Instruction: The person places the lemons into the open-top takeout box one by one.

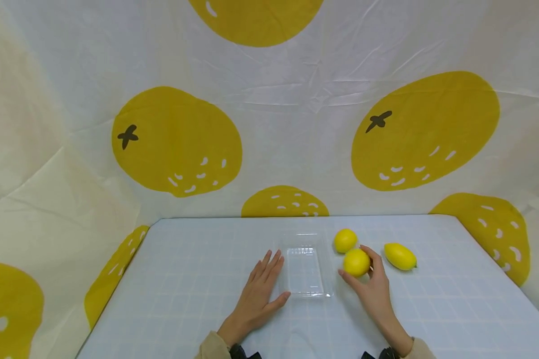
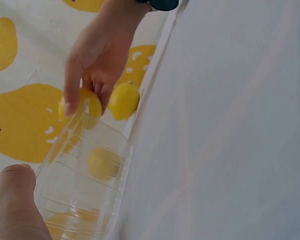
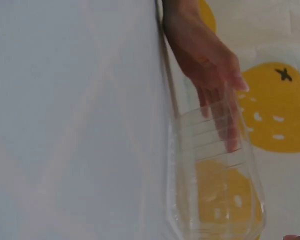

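Note:
A transparent plastic container [image 1: 291,293] stands on the table. Beside its left side lies my left hand [image 1: 261,291], fingers extended and thumb spread toward the near corner; in the left wrist view that thumb [image 2: 19,202] is close to the rim. My right hand [image 1: 374,289] holds a yellow lemon [image 1: 356,263] between thumb and fingers, just right of the container. Behind the held fruit sits a second lemon [image 1: 345,240]. A third lemon [image 1: 400,257] lies on its side, right of the right hand. In the left wrist view, one lemon [image 2: 104,163] shows through the container's wall.
A pale blue checked cloth [image 1: 184,279] covers the table. At the table's back edge hangs a white curtain [image 1: 296,149] printed with large yellow fruit, and it continues along both sides.

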The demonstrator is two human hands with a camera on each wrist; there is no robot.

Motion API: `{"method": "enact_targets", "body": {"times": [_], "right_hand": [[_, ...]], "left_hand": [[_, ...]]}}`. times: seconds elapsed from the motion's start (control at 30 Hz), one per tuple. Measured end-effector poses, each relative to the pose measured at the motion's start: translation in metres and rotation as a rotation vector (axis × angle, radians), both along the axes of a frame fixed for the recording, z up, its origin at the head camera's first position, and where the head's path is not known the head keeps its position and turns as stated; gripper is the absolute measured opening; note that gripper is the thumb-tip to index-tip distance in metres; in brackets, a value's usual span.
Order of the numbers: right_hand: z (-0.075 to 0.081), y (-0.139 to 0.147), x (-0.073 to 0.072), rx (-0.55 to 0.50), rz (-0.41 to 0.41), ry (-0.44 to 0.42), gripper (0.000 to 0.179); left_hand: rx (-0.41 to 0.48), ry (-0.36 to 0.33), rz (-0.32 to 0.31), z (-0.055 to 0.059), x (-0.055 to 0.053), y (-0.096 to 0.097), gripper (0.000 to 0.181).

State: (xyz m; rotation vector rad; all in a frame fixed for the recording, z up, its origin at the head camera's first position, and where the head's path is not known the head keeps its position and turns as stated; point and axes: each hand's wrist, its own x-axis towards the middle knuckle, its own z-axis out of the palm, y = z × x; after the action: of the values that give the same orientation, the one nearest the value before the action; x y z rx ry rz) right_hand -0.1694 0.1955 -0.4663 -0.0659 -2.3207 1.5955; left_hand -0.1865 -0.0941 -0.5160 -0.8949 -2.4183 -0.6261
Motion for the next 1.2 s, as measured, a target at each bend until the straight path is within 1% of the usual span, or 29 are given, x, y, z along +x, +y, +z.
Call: {"method": "enact_targets", "body": {"times": [0.17, 0.33, 0.63, 0.77, 0.93, 1.03, 1.13, 1.2], "right_hand": [[0.017, -0.016, -0.008, -0.046, 0.027, -0.004, 0.079], [0.03, -0.034, -0.017, -0.089, 0.065, 0.002, 0.077], [0.039, -0.064, -0.033, -0.134, 0.108, 0.012, 0.075], [0.044, -0.076, -0.041, -0.149, 0.118, -0.013, 0.076], [0.045, -0.091, -0.052, -0.162, 0.131, -0.068, 0.077], [0.045, -0.098, -0.057, -0.126, 0.128, -0.083, 0.077], [0.042, -0.104, -0.064, -0.089, 0.12, -0.103, 0.075], [0.037, -0.107, -0.067, -0.061, 0.117, -0.119, 0.075]], "left_hand": [[-0.01, 0.0, 0.007, 0.0, 0.0, 0.0, 0.074], [-0.012, 0.001, 0.012, 0.0, 0.0, 0.0, 0.074], [-0.019, 0.0, 0.019, 0.0, 0.001, 0.001, 0.074], [-0.021, -0.007, 0.016, 0.0, 0.0, 0.0, 0.073], [-0.03, -0.039, 0.016, 0.0, 0.0, -0.001, 0.074], [-0.029, -0.028, 0.014, 0.001, 0.001, -0.002, 0.074], [-0.022, 0.014, 0.007, 0.002, 0.0, -0.001, 0.073], [-0.016, 0.024, 0.001, 0.002, 0.0, 0.0, 0.072]]}}
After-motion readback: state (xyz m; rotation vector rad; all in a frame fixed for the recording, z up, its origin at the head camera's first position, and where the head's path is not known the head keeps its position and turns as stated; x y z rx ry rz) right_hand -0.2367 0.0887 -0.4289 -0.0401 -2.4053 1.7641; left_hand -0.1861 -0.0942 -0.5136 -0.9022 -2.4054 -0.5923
